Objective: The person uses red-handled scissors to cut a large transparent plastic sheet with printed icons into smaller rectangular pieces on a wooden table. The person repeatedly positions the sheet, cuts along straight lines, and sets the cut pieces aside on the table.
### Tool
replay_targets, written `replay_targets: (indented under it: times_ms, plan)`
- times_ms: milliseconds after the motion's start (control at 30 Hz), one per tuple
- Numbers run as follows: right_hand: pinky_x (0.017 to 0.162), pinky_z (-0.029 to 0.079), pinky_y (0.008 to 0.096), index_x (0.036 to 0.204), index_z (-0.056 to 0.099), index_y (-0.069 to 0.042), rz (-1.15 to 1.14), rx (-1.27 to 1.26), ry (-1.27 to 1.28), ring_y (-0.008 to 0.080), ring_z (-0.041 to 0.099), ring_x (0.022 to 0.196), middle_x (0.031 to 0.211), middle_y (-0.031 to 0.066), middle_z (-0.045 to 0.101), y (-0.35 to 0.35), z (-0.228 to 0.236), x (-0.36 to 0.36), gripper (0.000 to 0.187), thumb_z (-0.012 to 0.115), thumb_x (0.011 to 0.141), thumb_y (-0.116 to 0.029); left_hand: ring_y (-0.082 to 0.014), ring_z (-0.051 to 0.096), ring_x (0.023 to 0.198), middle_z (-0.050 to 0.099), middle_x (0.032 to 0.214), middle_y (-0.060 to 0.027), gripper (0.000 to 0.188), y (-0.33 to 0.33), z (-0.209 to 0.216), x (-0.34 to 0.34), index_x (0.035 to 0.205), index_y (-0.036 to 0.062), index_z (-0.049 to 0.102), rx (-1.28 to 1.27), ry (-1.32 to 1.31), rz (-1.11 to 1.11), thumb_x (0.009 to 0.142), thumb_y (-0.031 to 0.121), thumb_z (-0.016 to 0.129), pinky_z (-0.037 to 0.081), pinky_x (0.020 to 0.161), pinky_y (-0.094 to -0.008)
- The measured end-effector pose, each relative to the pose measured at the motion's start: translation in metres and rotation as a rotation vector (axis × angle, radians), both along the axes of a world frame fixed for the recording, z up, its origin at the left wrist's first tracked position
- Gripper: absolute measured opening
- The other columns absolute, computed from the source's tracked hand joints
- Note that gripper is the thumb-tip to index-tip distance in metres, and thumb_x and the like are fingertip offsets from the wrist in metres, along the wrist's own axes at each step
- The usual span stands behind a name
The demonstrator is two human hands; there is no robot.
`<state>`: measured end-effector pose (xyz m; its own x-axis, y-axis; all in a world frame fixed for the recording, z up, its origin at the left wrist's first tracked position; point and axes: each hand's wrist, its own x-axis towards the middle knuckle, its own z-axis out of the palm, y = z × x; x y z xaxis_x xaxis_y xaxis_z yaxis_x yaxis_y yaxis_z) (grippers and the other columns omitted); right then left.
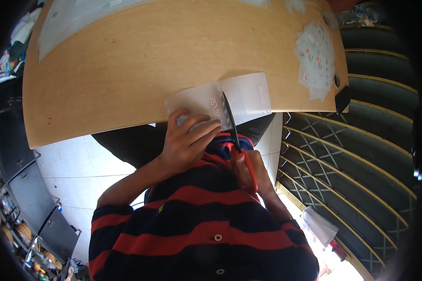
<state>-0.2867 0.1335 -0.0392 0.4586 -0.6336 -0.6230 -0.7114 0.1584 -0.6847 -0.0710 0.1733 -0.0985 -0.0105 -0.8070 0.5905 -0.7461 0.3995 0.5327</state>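
Note:
A pale printed sheet (246, 99) lies at the table's near edge, its lower part jutting past that edge. The fingers of my left hand (186, 140) rest spread over its left half, holding it; the thumb is hidden. My right hand (246, 171) is wrapped round the red handles of a pair of scissors (233, 119). Their dark blade points away from me and lies across the middle of the sheet, just right of my left fingertips. One blade shows on top; the other is hidden, apparently beneath the sheet.
The wooden table (140, 70) curves ahead of me. A pile of printed clear sheets (316, 61) lies at its right, near a black object (342, 99) on the corner. More clear sheeting (68, 25) covers the far left. Dark cabinets (21, 178) stand left; a folding metal gate (342, 154) stands right.

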Motion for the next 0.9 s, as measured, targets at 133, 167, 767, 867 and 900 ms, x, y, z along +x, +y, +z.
replay_targets:
  times_ms: [133,167,767,867,900]
  plan:
    - [0.049,0.048,0.0368,0.071,0.061,0.003,-0.052,0.104,0.012,0.0243,0.059,0.044,0.052,0.0131,0.055,-0.007,0.010,0.009,0.043,0.048,0.098,-0.027,-0.0180,0.065,0.091,0.071,0.104,0.0019,0.012,0.001,0.007,0.001,0.089,0.0070,0.073,0.020,-0.006,0.005,0.078,0.006,0.075,0.042,0.089,-0.0456]
    - [0.048,0.048,0.0359,0.071,0.061,0.003,-0.059,0.126,0.018,0.0233,0.059,0.043,0.052,0.0122,0.055,-0.009,0.012,0.011,0.043,0.048,0.098,-0.027,-0.0180,0.066,0.091,0.071,0.104,0.0017,0.012,0.001,0.008,0.001,0.089,0.0071,0.073,0.023,-0.011,0.000,0.078,0.006,0.075,0.042,0.089,-0.0458]
    - [0.041,0.051,0.0318,0.069,0.057,0.003,-0.053,0.127,0.056,0.0196,0.061,0.041,0.049,0.0096,0.055,-0.021,0.012,0.030,0.060,0.046,0.102,-0.045,-0.0200,0.067,0.093,0.071,0.102,-0.0018,0.020,0.001,0.012,0.005,0.094,0.0070,0.071,0.021,-0.031,-0.025,0.075,0.001,0.069,0.039,0.091,-0.0457]
    - [0.041,0.050,0.0316,0.066,0.056,0.003,-0.055,0.170,0.086,0.0198,0.061,0.041,0.050,0.0101,0.056,-0.026,0.013,0.035,0.061,0.047,0.102,-0.045,-0.0198,0.067,0.093,0.071,0.103,-0.0019,0.022,-0.002,0.014,0.008,0.094,0.0070,0.071,0.023,-0.040,-0.014,0.074,0.000,0.069,0.039,0.091,-0.0457]
    - [0.041,0.050,0.0316,0.065,0.056,0.002,-0.051,0.149,0.052,0.0198,0.061,0.041,0.049,0.0098,0.055,-0.027,0.013,0.035,0.061,0.047,0.102,-0.045,-0.0197,0.067,0.093,0.071,0.103,-0.0018,0.023,-0.002,0.015,0.008,0.094,0.0070,0.071,0.024,-0.044,-0.011,0.073,-0.001,0.068,0.039,0.091,-0.0457]
